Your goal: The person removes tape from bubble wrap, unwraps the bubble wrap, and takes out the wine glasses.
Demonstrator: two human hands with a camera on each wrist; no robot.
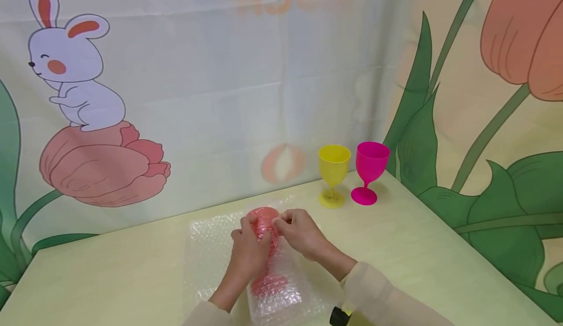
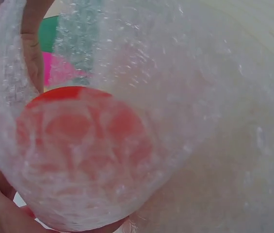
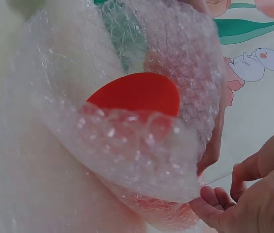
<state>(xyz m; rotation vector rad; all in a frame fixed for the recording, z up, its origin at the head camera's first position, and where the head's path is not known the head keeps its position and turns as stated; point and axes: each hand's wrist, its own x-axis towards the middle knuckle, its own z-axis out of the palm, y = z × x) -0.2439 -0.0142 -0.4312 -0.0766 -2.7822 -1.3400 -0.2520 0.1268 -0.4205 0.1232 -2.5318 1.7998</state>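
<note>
A red goblet (image 1: pixel 269 283) lies on the table under bubble wrap (image 1: pixel 211 240), its bowl away from me and its foot nearer. In the right wrist view its red rim (image 3: pixel 141 92) shows between layers of the wrap. My left hand (image 1: pixel 250 252) grips the wrapped bowl, fingers and thumb around it. At the right of the bowl, my right hand (image 1: pixel 303 233) pinches an edge of the bubble wrap between thumb and fingers. The left wrist view shows the red bowl (image 2: pixel 83 141) through the clear film.
A yellow goblet (image 1: pixel 334 169) and a magenta goblet (image 1: pixel 371 164) stand upright at the table's back right. Near the front, a black-ended object (image 1: pixel 339 316) with some yellow is partly hidden by the right sleeve. A printed cloth (image 1: pixel 211 96) hangs behind the table (image 1: pixel 119 267).
</note>
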